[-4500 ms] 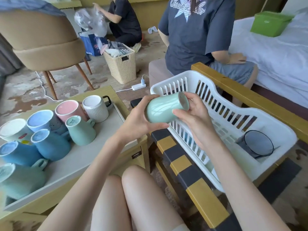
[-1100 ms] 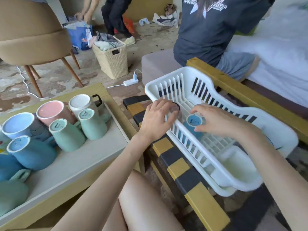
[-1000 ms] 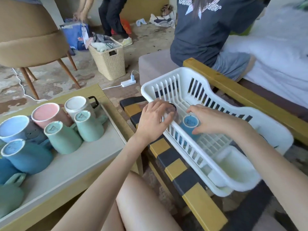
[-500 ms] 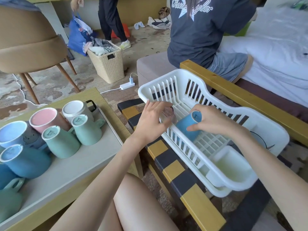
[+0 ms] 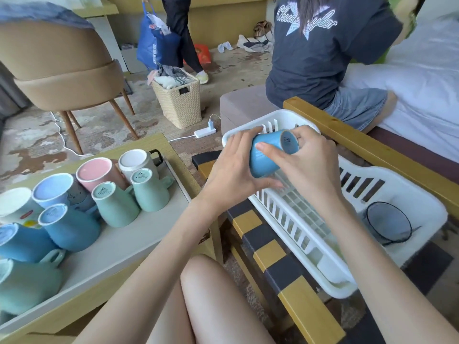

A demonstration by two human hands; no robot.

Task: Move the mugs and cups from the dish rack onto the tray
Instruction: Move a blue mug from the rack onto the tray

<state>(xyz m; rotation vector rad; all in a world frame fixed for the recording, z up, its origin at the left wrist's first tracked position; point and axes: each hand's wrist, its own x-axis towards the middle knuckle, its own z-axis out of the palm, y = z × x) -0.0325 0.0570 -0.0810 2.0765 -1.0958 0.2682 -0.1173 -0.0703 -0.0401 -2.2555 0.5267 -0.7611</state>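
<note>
A blue cup [image 5: 269,155] is tilted on its side above the left end of the white dish rack [image 5: 402,184], its base turned up and to the right. My left hand [image 5: 233,167] and my right hand [image 5: 305,160] both grip it, one on each side. A dark-rimmed round dish [image 5: 387,223] lies in the rack's right end. On the grey tray [image 5: 129,239] at the left stand several upside-down mugs: two green [image 5: 149,192], a pink one [image 5: 99,173], a white one [image 5: 136,162] and several blue [image 5: 69,227].
The tray rests on a wooden table [image 5: 173,150]; the rack sits on a yellow-and-black bench [image 5: 270,259]. A person in a dark T-shirt [image 5: 323,53] sits just behind the rack. A wicker basket [image 5: 178,100], a tan chair [image 5: 62,70] and a power strip [image 5: 205,132] are on the floor beyond.
The blue cup has been lifted out of the rack and tipped onto its side. My left hand has left the rack's rim and joined my right hand on the cup.
</note>
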